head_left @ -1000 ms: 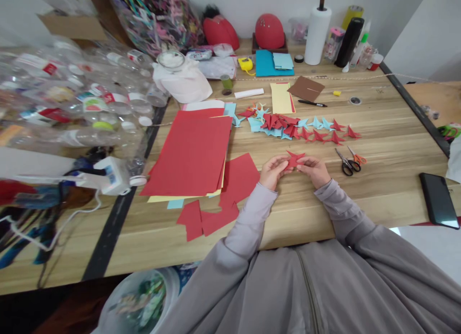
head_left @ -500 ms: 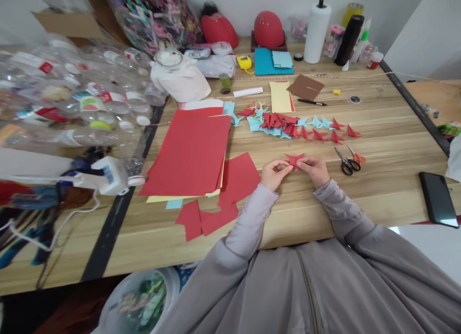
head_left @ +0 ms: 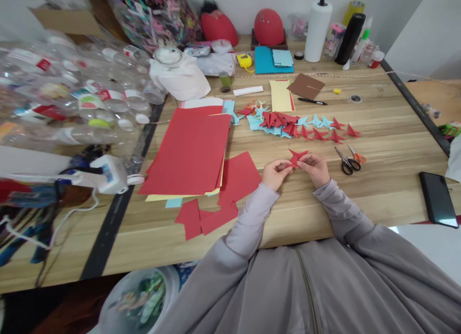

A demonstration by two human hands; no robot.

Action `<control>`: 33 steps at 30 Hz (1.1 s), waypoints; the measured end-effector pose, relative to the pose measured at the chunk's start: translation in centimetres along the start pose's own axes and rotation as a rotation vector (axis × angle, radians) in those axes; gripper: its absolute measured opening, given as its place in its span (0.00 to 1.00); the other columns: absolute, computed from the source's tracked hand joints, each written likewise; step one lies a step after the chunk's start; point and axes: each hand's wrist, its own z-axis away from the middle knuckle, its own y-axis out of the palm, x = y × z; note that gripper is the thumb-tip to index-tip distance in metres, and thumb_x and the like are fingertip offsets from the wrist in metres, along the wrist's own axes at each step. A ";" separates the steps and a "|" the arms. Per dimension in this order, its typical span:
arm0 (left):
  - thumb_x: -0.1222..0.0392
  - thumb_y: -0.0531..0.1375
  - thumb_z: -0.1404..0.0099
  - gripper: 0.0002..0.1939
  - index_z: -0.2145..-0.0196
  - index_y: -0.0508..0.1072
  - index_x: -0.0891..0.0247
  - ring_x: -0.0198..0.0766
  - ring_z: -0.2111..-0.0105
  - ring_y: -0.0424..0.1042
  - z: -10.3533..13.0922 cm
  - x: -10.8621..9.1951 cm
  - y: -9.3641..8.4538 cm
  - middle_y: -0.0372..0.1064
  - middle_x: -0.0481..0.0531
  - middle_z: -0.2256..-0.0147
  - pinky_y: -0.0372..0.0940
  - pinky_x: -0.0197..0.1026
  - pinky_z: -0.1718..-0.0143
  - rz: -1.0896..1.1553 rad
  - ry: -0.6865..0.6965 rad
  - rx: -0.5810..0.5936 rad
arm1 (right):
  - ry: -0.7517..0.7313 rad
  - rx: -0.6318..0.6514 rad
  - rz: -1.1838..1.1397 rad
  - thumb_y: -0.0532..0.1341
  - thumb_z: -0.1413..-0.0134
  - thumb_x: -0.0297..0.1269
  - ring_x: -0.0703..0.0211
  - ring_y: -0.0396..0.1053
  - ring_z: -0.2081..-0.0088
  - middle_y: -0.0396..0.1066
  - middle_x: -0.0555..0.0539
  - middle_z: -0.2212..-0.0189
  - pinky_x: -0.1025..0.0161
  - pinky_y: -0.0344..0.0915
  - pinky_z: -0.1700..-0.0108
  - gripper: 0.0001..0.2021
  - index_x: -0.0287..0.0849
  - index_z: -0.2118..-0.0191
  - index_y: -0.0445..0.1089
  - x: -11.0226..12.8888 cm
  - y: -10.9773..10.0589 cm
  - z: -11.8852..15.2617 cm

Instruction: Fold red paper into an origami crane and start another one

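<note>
Head cam: L hand (head_left: 274, 174) & R hand (head_left: 315, 170) both pinch a small red folded piece (head_left: 297, 157), over the near-middle of the surface (head_left: 298, 219); each grip is thumb vs. fingertips, closed up tight w/ just paper betw. It's held by its L & R sides, points showing on the far side, prob. to steady it & leave the folds in sight. Farther off, red & lt-blue folded shapes (head_left: 277, 120) lie heaped, w/ loose rows running R, presumably grouped so they don't crowd the hands. Just R of the R hand, black-handled scissors (head_left: 348, 165) & orange scissors (head_left: 358, 156) lie close together, likely for easy reach. L of the hands, a stack of red sheets (head_left: 190, 149) tops some yellow paper (head_left: 158, 198), prob. as handy stock; red offcuts (head_left: 218, 220) lie on its near side.
</note>
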 end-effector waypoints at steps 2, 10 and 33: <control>0.61 0.71 0.58 0.13 0.72 0.76 0.65 0.33 0.76 0.72 0.0 -0.1 -0.1 0.74 0.48 0.78 0.67 0.37 0.69 0.000 -0.003 0.011 | -0.030 0.015 0.029 0.73 0.65 0.44 0.63 0.68 0.75 0.71 0.53 0.79 0.63 0.67 0.68 0.14 0.44 0.76 0.70 0.2 0.1 0.1; 0.58 0.72 0.58 0.14 0.72 0.78 0.64 0.37 0.71 0.74 -0.1 0.0 -0.6 0.77 0.52 0.71 0.68 0.40 0.64 -0.068 0.053 0.064 | 0.080 0.128 -0.001 0.71 0.62 0.45 0.64 0.69 0.76 0.74 0.52 0.78 0.63 0.67 0.69 0.11 0.45 0.72 0.77 -0.1 -0.4 0.0; 0.62 0.70 0.53 0.03 0.77 0.80 0.58 0.38 0.69 0.73 0.3 -1.1 -1.3 0.76 0.53 0.70 0.66 0.42 0.63 -0.201 0.221 0.174 | 0.139 0.295 0.038 0.73 0.64 0.42 0.66 0.69 0.78 0.77 0.51 0.75 0.67 0.67 0.75 0.10 0.45 0.72 0.79 1.4 -0.7 0.1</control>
